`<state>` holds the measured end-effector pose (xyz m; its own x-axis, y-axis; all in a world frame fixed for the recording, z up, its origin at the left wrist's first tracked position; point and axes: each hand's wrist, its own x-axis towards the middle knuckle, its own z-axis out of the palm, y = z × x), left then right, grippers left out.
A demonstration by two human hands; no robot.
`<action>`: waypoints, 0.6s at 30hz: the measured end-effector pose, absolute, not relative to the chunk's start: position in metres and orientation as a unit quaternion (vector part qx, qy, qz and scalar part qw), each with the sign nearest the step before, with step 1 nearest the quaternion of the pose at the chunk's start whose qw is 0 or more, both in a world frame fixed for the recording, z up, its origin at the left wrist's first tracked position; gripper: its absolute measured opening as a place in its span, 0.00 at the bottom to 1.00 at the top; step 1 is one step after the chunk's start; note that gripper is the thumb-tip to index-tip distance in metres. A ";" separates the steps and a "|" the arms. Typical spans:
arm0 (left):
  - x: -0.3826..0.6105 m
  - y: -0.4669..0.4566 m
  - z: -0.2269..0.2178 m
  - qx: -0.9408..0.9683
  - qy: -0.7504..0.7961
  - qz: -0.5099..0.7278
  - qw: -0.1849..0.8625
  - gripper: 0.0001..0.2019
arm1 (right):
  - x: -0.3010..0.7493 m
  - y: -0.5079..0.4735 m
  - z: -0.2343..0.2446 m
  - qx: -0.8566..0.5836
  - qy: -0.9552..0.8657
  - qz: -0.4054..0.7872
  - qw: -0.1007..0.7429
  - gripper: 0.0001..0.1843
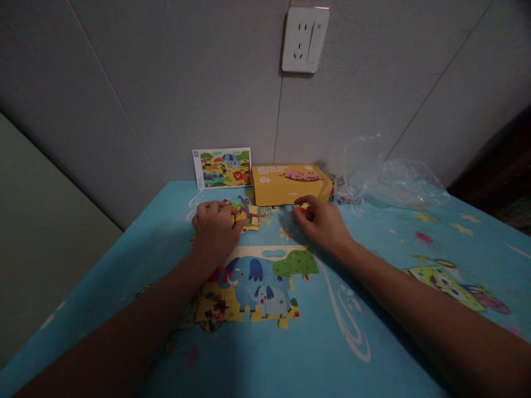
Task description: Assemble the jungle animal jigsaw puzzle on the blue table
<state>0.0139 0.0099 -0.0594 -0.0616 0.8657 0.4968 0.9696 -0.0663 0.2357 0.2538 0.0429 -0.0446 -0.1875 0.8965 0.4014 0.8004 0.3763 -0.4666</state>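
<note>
My left hand (218, 229) rests on a pile of loose puzzle pieces (251, 216), fingers bent and a little apart, not gripping any that I can see. Between the thumb and fingers of my right hand (323, 221) is a puzzle piece (299, 210) with red on it, partly hidden, just in front of the yellow box. Nearer to me, between my forearms, lies a partly joined jigsaw puzzle (259, 287) showing two blue elephants and a green treetop. My left forearm covers its left side.
A picture card (224, 168) and a yellow puzzle box (290, 185) stand at the back by the wall. Right of them lies a crumpled clear plastic bag (402, 182). The table has a blue printed cloth (390, 331). A socket (306, 40) is on the wall.
</note>
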 end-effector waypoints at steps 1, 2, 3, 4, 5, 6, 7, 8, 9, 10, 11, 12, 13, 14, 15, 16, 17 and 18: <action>0.014 0.010 -0.059 -0.678 -0.676 -0.270 0.100 0.10 | 0.253 0.042 -0.045 -0.545 -0.773 0.073 0.316 0.18; 0.014 0.009 -0.060 -0.679 -0.675 -0.270 0.103 0.09 | 0.253 0.042 -0.046 -0.535 -0.780 0.073 0.316 0.17; 0.014 0.009 -0.060 -0.678 -0.675 -0.271 0.107 0.09 | 0.253 0.042 -0.047 -0.525 -0.787 0.075 0.317 0.17; 0.014 0.009 -0.061 -0.676 -0.675 -0.274 0.110 0.08 | 0.253 0.042 -0.047 -0.516 -0.791 0.078 0.319 0.17; 0.014 0.009 -0.061 -0.675 -0.674 -0.277 0.112 0.08 | 0.253 0.041 -0.048 -0.509 -0.795 0.083 0.320 0.16; 0.014 0.010 -0.062 -0.674 -0.674 -0.280 0.112 0.08 | 0.253 0.041 -0.048 -0.505 -0.796 0.086 0.321 0.16; 0.013 0.010 -0.062 -0.673 -0.675 -0.283 0.109 0.08 | 0.252 0.041 -0.048 -0.504 -0.797 0.088 0.321 0.16; 0.013 0.011 -0.062 -0.671 -0.675 -0.287 0.105 0.08 | 0.252 0.040 -0.048 -0.503 -0.798 0.089 0.321 0.16; 0.013 0.011 -0.063 -0.669 -0.676 -0.293 0.098 0.08 | 0.252 0.040 -0.048 -0.502 -0.799 0.090 0.319 0.16; 0.013 0.012 -0.063 -0.668 -0.673 -0.303 0.089 0.07 | 0.251 0.039 -0.047 -0.502 -0.800 0.092 0.316 0.15; 0.012 0.013 -0.063 -0.668 -0.668 -0.317 0.079 0.06 | 0.251 0.039 -0.047 -0.501 -0.801 0.093 0.314 0.15; 0.012 0.014 -0.063 -0.669 -0.660 -0.333 0.070 0.05 | 0.250 0.038 -0.046 -0.500 -0.802 0.094 0.312 0.14; 0.012 0.015 -0.063 -0.673 -0.649 -0.350 0.061 0.04 | 0.250 0.038 -0.045 -0.497 -0.805 0.095 0.310 0.14; 0.012 0.015 -0.062 -0.677 -0.637 -0.365 0.052 0.04 | 0.249 0.037 -0.044 -0.494 -0.807 0.096 0.309 0.14; 0.012 0.015 -0.061 -0.682 -0.625 -0.377 0.046 0.05 | 0.249 0.036 -0.043 -0.489 -0.810 0.100 0.307 0.14; 0.013 0.015 -0.060 -0.687 -0.614 -0.385 0.041 0.05 | 0.248 0.035 -0.043 -0.483 -0.814 0.106 0.304 0.15; 0.014 0.014 -0.058 -0.691 -0.606 -0.393 0.038 0.05 | 0.248 0.034 -0.042 -0.475 -0.818 0.116 0.302 0.16; 0.016 0.013 -0.056 -0.693 -0.598 -0.401 0.034 0.04 | 0.247 0.033 -0.042 -0.466 -0.823 0.126 0.298 0.17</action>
